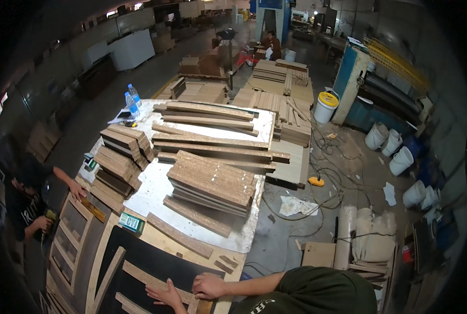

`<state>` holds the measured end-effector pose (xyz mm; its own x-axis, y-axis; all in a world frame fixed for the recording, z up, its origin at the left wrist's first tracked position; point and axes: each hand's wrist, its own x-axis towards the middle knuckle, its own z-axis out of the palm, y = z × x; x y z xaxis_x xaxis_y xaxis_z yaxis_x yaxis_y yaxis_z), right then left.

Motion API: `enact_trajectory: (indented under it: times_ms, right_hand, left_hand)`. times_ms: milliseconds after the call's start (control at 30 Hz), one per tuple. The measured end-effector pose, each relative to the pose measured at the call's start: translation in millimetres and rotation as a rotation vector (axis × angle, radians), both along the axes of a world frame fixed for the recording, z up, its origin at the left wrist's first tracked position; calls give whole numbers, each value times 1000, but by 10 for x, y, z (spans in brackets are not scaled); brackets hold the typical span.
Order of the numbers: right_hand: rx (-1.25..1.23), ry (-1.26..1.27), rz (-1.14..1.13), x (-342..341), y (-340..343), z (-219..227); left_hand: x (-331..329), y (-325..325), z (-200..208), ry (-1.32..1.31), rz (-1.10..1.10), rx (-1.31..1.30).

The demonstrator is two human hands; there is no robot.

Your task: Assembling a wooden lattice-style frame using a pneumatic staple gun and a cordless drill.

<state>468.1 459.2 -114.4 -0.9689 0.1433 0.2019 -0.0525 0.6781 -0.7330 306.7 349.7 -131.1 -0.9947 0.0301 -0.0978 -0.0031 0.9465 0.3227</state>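
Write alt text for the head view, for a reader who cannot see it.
The person's spread left hand and their right hand are at pale wooden strips laid on a black panel. Beyond them, stacked brown boards lie on a white tabletop; at left, a co-worker is beside a slatted frame.

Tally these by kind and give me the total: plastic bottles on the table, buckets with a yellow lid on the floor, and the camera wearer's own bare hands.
Plastic bottles: 2
Bucket with a yellow lid: 1
Own bare hands, left hand and right hand: 2
Total: 5
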Motion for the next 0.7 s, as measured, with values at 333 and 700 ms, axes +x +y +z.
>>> enact_trajectory:
  times_ms: [333,700]
  right_hand:
    - [-79,6,-18,43,-78,28]
    - [22,63,-69,-94,21,148]
  left_hand:
    - [40,-185,-246,127,-88,94]
    - [23,-68,-196,257,-43,128]
